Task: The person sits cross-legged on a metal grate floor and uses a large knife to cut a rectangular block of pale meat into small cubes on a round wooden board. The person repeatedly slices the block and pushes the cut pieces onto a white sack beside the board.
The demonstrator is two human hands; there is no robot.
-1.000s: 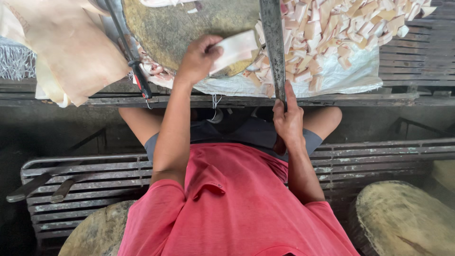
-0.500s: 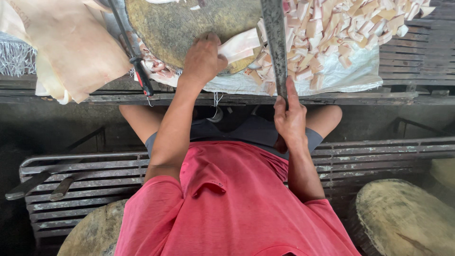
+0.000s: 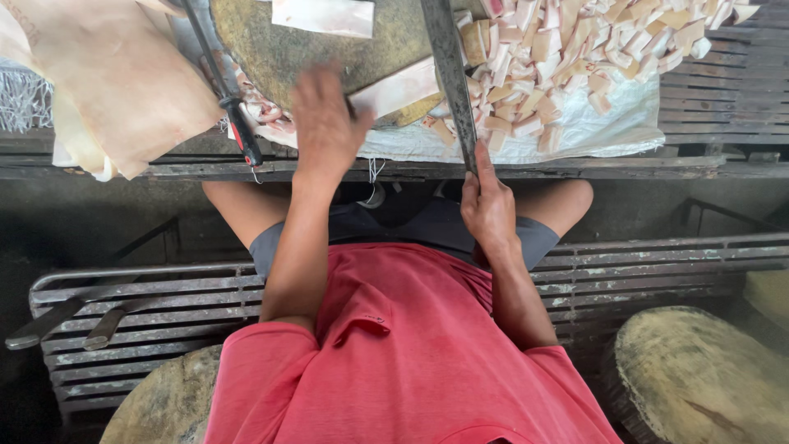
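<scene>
Now left hand (image 3: 327, 123) on strip (image 3: 394, 89), right hand (image 3: 488, 207) gripping blade (image 3: 448, 70)

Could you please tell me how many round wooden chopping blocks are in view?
3 chopping blocks: one at top under the left hand, one bottom left, one bottom right. A curved edge at far right may be a fourth.

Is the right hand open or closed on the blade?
Closed: the right hand wraps the lower end of the blade, thumb lying along it.
</scene>
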